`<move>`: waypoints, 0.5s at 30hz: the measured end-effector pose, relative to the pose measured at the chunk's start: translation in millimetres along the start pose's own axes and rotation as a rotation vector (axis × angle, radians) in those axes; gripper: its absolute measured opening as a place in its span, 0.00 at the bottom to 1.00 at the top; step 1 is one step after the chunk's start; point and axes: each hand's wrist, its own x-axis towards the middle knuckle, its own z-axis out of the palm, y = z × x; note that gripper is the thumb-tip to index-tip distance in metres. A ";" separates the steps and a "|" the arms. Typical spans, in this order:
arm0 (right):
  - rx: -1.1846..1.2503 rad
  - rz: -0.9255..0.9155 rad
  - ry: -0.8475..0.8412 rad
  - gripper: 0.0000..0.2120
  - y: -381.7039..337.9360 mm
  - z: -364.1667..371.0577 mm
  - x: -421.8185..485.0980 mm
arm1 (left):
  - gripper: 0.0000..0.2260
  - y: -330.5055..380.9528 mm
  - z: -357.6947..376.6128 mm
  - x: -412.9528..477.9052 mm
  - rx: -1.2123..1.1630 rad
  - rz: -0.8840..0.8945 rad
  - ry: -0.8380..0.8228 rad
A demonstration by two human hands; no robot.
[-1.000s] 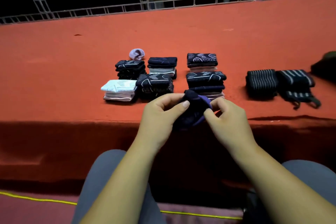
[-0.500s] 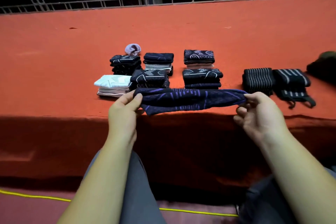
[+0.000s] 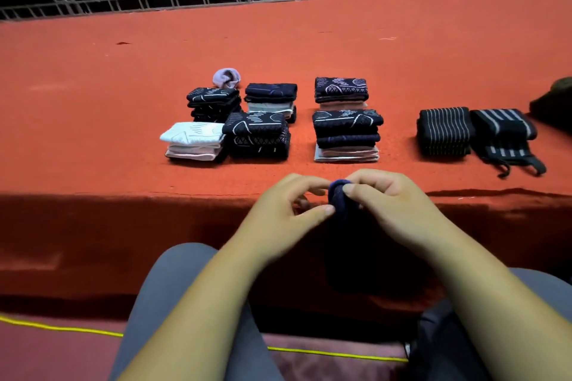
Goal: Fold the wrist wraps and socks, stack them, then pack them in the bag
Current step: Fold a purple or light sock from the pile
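Sock (image 3: 340, 195), dark navy: held just in front of the table (image 3: 93, 108) edge. Its lower length hangs below that edge and is nearly lost in shadow. Right hand (image 3: 399, 213) and left hand (image 3: 278, 213) pinch its top, thumbs against forefingers, wrists close together. Dark shape (image 3: 554, 102) far along the edge is cut off.
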 end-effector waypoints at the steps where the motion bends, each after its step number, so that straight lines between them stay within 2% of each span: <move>1: 0.002 -0.009 0.006 0.10 0.4 0.4 0.9 | 0.13 0.5 6.0 1.2 -0.018 0.008 -0.001; 6: 0.056 -0.046 0.011 0.08 6.1 -6.5 4.1 | 0.06 -6.3 14.8 5.7 -0.210 -0.086 0.015; 9: 0.136 -0.072 -0.054 0.03 4.6 -4.0 2.0 | 0.03 -10.4 15.2 7.4 -0.280 -0.118 0.021; 10: 0.127 -0.078 -0.078 0.06 6.0 -3.7 2.1 | 0.03 -11.1 14.4 7.6 -0.327 -0.122 0.019; 13: -0.078 -0.042 -0.061 0.14 13.0 -8.0 4.2 | 0.02 -10.1 8.8 6.8 -0.609 -0.156 0.046; 15: -0.233 -0.079 -0.022 0.15 16.2 -11.8 5.5 | 0.02 -8.6 4.3 6.2 -0.793 -0.199 0.072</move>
